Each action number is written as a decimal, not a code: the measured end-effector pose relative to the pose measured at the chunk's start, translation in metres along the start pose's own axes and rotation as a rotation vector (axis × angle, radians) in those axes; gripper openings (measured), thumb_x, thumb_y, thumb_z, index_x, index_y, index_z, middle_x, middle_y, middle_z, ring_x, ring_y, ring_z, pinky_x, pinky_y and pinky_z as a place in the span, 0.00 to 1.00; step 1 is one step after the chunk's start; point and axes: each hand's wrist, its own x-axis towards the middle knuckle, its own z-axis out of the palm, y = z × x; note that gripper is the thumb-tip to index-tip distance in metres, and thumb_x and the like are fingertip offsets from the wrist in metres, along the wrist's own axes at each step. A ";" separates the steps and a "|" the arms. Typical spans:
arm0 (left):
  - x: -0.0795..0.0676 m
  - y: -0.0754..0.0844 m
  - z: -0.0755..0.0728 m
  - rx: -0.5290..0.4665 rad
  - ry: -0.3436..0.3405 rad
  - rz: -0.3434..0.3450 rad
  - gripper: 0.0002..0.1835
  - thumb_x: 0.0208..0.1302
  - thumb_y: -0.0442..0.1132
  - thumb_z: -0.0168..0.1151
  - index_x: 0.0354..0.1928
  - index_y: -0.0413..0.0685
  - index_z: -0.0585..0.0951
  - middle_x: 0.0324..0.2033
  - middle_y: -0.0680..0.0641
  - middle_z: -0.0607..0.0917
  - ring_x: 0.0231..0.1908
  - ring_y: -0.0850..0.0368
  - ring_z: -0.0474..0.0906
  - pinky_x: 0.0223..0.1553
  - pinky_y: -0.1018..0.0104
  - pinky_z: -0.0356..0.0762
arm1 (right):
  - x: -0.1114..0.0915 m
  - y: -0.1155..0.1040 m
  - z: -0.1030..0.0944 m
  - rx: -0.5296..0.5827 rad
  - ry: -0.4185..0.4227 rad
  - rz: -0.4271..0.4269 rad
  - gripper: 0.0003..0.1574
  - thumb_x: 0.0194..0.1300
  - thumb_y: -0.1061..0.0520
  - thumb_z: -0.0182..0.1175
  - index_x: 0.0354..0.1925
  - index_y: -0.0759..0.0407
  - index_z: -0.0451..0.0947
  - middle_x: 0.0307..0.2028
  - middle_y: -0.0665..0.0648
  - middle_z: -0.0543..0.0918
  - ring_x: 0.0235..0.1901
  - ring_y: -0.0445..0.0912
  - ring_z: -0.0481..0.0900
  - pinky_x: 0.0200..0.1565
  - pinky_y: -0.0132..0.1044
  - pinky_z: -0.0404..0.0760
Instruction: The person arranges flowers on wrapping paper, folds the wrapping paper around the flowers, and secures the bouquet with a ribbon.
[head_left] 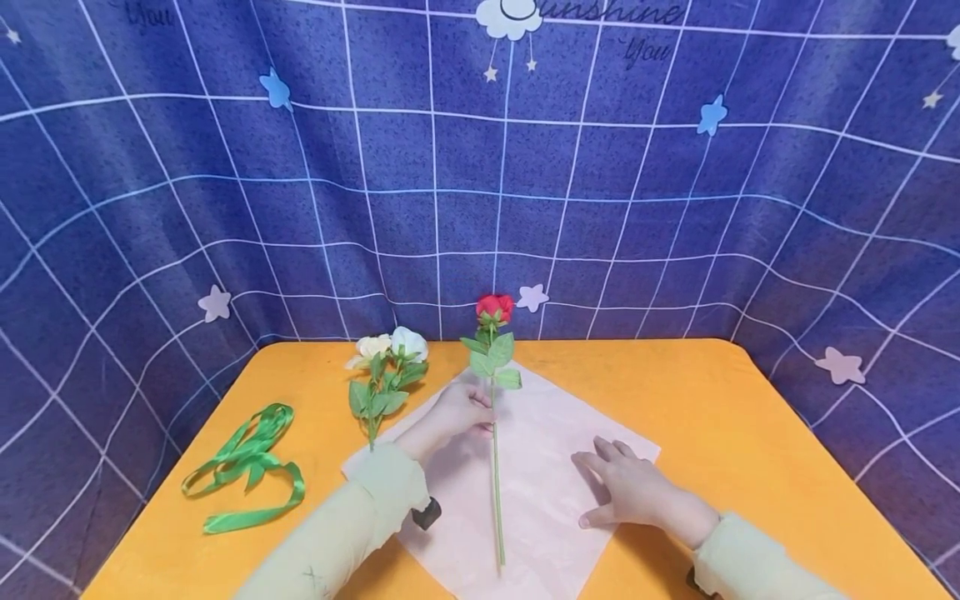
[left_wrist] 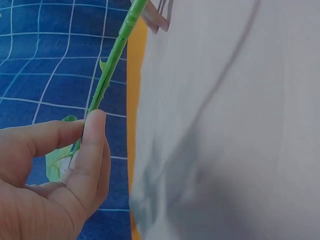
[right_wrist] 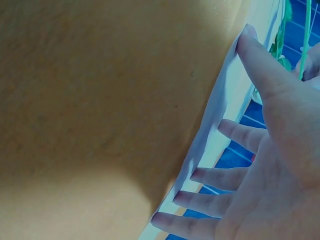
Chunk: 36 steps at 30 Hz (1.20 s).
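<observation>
A red artificial rose (head_left: 494, 309) with a long green stem (left_wrist: 114, 57) is held above a pale pink sheet of wrapping paper (head_left: 551, 433). My left hand (head_left: 462, 409) pinches the stem between thumb and fingertips, below the leaves; the left wrist view shows the stem's shadow falling on the paper. Spread fingers of my right hand (head_left: 632, 485) touch the paper near its right-hand edge. In the right wrist view the fingertips of the right hand (right_wrist: 265, 165) rest along the paper's edge (right_wrist: 212, 117).
Two artificial flowers, one cream (head_left: 372, 347) and one white (head_left: 409, 342), lie left of the paper with their leaves and stems. A loose green ribbon (head_left: 247, 458) lies at the left of the orange table (head_left: 697, 392). A blue gridded curtain (head_left: 600, 183) hangs behind.
</observation>
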 end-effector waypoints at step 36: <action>0.022 -0.029 0.031 0.147 0.054 -0.064 0.06 0.49 0.23 0.66 0.26 0.34 0.77 0.16 0.45 0.79 0.13 0.60 0.77 0.24 0.66 0.82 | -0.003 -0.002 0.000 0.005 -0.035 0.015 0.57 0.39 0.29 0.70 0.61 0.58 0.68 0.61 0.77 0.65 0.56 0.77 0.63 0.47 0.69 0.70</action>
